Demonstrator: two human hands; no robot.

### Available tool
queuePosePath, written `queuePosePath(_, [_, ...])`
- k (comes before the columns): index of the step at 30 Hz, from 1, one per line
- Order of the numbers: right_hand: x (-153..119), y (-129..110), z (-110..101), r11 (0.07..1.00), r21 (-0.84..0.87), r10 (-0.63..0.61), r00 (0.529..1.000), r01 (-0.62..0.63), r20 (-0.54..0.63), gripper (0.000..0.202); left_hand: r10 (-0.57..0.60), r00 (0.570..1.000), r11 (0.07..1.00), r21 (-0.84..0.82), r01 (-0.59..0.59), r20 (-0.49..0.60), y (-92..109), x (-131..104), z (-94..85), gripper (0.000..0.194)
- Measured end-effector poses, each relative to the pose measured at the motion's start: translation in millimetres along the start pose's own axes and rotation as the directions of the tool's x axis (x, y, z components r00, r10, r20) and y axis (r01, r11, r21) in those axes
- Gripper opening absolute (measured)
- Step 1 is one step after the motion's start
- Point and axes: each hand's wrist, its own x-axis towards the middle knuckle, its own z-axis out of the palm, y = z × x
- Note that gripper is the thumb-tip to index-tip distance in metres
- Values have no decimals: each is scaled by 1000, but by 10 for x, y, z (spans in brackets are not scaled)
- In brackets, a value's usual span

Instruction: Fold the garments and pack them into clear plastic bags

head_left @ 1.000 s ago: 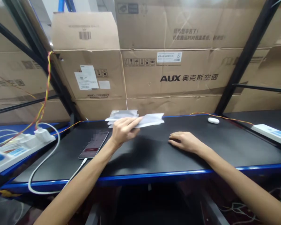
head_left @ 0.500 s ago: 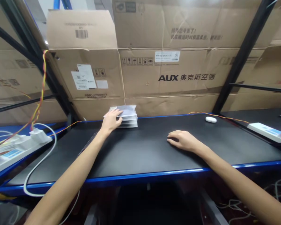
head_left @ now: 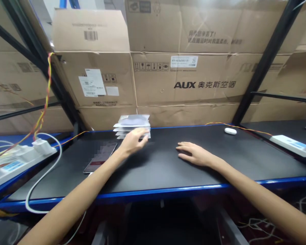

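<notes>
A stack of flat white packets in clear plastic (head_left: 132,119) stands at the back edge of the black tabletop. My left hand (head_left: 134,142) is in front of the stack, slightly blurred, its thumb apart from the bent fingers. Nothing shows in it, and its fingertips overlap the stack's lower right part in view. My right hand (head_left: 195,153) lies palm down on the tabletop (head_left: 153,170), fingers stretched out and nothing in it. Beside my left forearm lies a dark phone (head_left: 102,158) with its screen up, partly hidden by the arm.
A white power strip (head_left: 20,154) with plugs and a white cable (head_left: 40,180) occupies the left side. Another power strip (head_left: 290,144) is at the right, near a small white oval case (head_left: 230,131). Cardboard (head_left: 183,37) walls the back between black posts.
My left hand has come off the top of the stack, moving toward me and to the right. The phone now shows more. My right hand has shifted slightly left, fingers straighter.
</notes>
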Motion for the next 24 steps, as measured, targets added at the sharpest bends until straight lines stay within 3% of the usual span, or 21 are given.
queuePosePath(3, [92, -66, 19, 998, 67, 1, 990, -10, 141, 69, 77, 953, 997, -35, -70, 292, 297, -154, 149, 50])
queuePosePath(8, [278, -152, 41, 995, 87, 18, 965, -42, 261, 79, -31, 837, 995, -65, 79, 546, 399, -285, 249, 74])
queuePosePath(13, [450, -182, 90, 995, 87, 15, 957, -41, 289, 84, -74, 801, 989, -60, 136, 595, 362, -280, 218, 79])
queuePosePath(24, [472, -185, 106, 994, 105, 1, 964, -30, 264, 84, -33, 795, 991, -86, 106, 606, 283, -250, 264, 80])
